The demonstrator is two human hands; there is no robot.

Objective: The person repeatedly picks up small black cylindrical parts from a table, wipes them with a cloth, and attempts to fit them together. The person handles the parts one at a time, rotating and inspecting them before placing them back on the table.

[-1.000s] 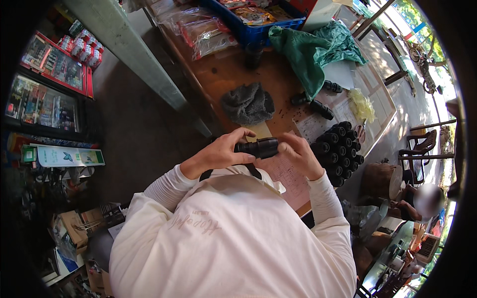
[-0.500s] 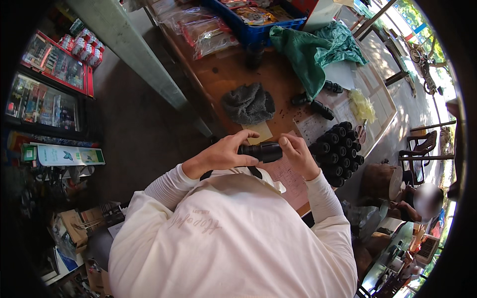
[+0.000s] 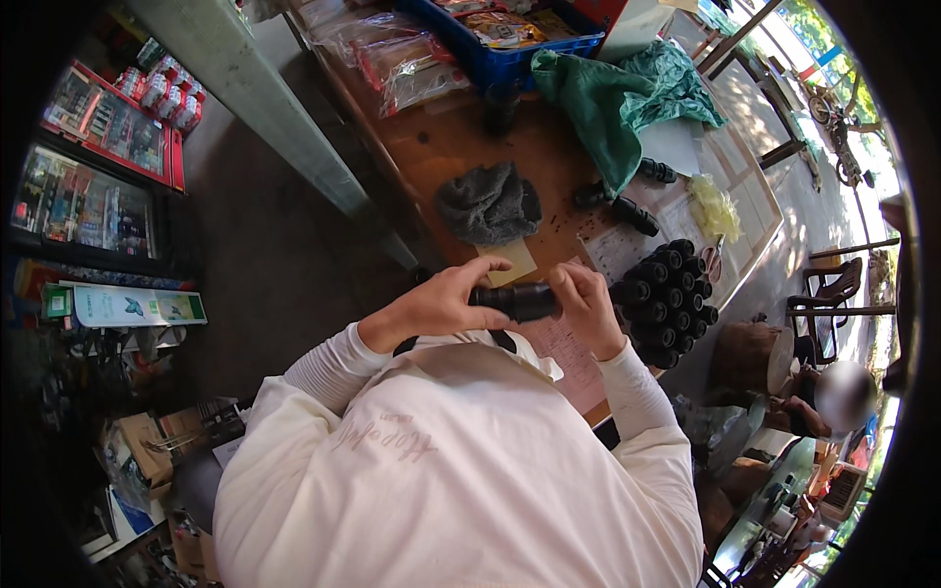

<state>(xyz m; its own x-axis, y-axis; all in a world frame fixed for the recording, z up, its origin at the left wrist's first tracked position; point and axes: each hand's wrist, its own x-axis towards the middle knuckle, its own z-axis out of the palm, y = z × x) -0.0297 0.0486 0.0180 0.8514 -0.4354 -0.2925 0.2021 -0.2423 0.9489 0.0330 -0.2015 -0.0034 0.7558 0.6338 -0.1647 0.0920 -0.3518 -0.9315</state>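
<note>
now the left hand (image 3: pixel 438 302) has its grip wrapped around the black cylinder (image 3: pixel 527 301) just beyond the white shirt (image 3: pixel 470 461), the right hand (image 3: pixel 586 304) pinching its right end, and it looks light, stiff and slightly slick, likely best held round the middle

Smooth, glossy plastic cylinder (image 3: pixel 527 302), rough cloth (image 3: pixel 488 206), smooth wooden counter (image 3: pixel 436 147), dull metal post (image 3: pixel 265 108), smooth plastic crate (image 3: pixel 493 69), matt pink paper (image 3: pixel 567 359)

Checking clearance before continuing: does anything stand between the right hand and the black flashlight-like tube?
Nothing visible. The black flashlight-like tube is in the left hand; the right hand appears to touch its right end.
</note>
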